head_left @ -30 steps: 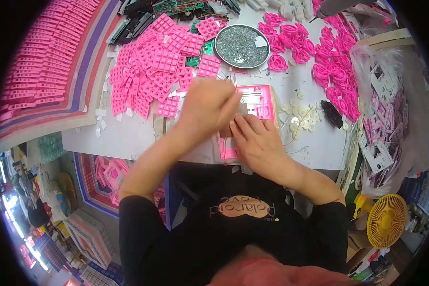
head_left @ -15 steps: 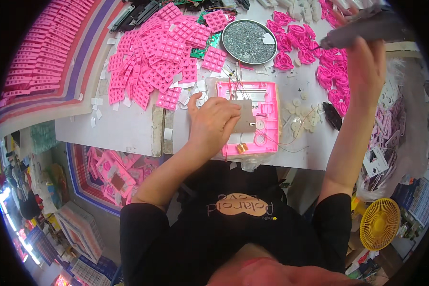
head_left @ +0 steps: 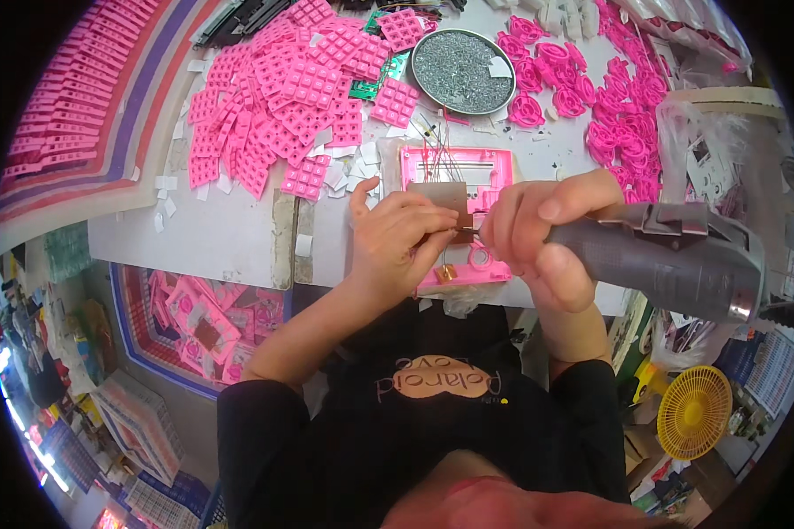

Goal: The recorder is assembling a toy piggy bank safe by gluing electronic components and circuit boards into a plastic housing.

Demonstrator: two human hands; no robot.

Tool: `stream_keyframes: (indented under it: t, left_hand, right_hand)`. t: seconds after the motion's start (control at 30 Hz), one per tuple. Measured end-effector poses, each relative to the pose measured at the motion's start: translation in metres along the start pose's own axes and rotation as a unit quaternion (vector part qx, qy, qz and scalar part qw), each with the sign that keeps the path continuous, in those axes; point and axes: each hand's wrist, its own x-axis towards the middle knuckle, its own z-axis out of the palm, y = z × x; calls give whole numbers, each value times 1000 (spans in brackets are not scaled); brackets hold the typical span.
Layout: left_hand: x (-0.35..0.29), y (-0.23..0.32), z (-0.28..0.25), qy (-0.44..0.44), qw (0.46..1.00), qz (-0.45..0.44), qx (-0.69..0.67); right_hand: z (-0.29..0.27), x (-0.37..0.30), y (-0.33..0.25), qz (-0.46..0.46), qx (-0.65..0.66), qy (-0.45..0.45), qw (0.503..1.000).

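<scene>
My right hand [head_left: 547, 234] wraps round a dark grey electric screwdriver [head_left: 653, 260], held nearly level. Its thin bit points left and meets the fingertips of my left hand [head_left: 401, 234] above a brown board [head_left: 445, 196]. The left thumb and forefinger are pinched together there; anything between them is too small to make out. Under the board lies a pink plastic housing [head_left: 505, 167], open side up, with thin wires [head_left: 441, 159] rising at its far side. A small brass-coloured piece [head_left: 446, 272] sits near its front edge. The right hand hides part of the housing.
Pink keypads [head_left: 282, 97] heap up at the back left, beside a round tray of small metal screws [head_left: 417, 75]. Pink ring-shaped parts [head_left: 551, 66] lie at the back right. A blue-rimmed basket of pink parts [head_left: 119, 309] stands below left, a yellow fan-like basket [head_left: 695, 413] below right.
My right hand has brought the screwdriver down and left from the back right to the brown board. The left hand stays over the board, its thumb and forefinger now at the bit.
</scene>
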Motion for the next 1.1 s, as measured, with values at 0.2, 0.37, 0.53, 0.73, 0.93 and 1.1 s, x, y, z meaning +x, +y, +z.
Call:
stream_keyframes:
  t: [0.2,0.37,0.53,0.73,0.93,1.1]
  left_hand:
    - [0,-1,1,-4,1000,9,-23]
    - [2,1,-3,-26,999,40,21]
    - [-7,-3,-9,-104,992,30,72]
    - [-13,7,-11,-131,980,50,140]
    - [-15,5,-10,-121,988,13,95]
    - [-16,6,-13,-126,990,-5,69]
  right_hand:
    - [2,-2,9,21,-22,-5,1000]
    - [-2,-3,10,15,-7,-20,1000]
    - [-24,-4,36,8,-105,22,994]
    - [-33,-5,57,16,-156,11,988]
    - [-32,-6,60,18,-194,-34,980]
    - [-34,-2,56,19,-220,-57,974]
